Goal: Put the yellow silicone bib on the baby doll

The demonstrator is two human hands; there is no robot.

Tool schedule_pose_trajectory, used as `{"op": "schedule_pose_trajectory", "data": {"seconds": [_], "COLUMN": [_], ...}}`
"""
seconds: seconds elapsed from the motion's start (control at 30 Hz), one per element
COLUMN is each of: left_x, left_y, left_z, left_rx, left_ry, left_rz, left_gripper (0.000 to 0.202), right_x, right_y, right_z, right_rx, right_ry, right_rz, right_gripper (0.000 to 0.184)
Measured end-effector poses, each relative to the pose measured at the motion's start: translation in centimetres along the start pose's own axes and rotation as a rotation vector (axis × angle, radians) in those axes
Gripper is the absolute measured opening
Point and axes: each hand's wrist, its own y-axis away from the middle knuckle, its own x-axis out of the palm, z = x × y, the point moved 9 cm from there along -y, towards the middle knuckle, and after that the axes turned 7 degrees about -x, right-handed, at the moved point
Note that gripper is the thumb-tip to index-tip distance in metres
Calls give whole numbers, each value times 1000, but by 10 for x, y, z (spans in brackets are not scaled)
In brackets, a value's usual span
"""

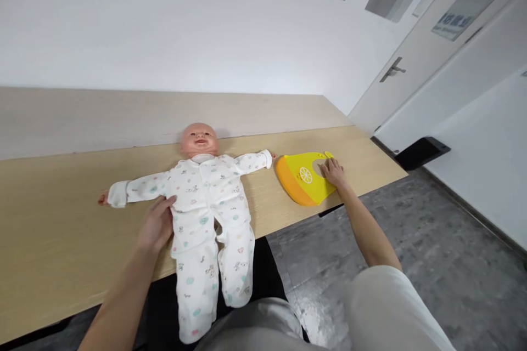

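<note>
The open left hand [156,225] rests on the baby doll [201,197], whose legs overhang the wooden table [74,230], while the open right hand [332,171] lies on the yellow silicone bib [302,178].

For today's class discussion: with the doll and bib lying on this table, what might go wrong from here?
The baby doll's legs stick out past the edge of the table, so it might slide off if the left hand lets go of its torso. The yellow and orange bib lies close to that same edge under the right hand, so a careless push could send it over.
</note>
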Motion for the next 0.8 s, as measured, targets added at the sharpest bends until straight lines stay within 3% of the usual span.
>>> {"op": "schedule_pose_trajectory", "data": {"seconds": [0.27,0.4,0.5,0.57,0.63,0.67,0.73,0.8], "left_x": [0,2,4,5,6,6,9,11], "left_y": [-4,-1,-2,-6,-12,-16,-23,-29], "left_z": [6,3,2,3,4,5,7,11], "left_rx": [-41,-38,-45,-54,-51,-49,-57,-80], "left_ry": [70,159,230,269,307,322,342,363], "left_rz": [35,41,51,51,45,40,28,4], "left_gripper": [26,27,27,26,26,26,27,28], "right_x": [10,6,-11,-38,-66,-72,-57,-19], "right_y": [0,0,-2,4,19,26,35,51], "right_z": [-1,-5,-4,7,36,59,121,207], "right_rx": [16,12,-24,-31,-42,-70,-134,-230], "right_ry": [31,-31,-123,-162,-235,-326,-653,-1032], "right_rz": [100,85,-38,-256,-486,-521,-317,125], "right_gripper": [72,69,57,49,46,44,40,37]}}
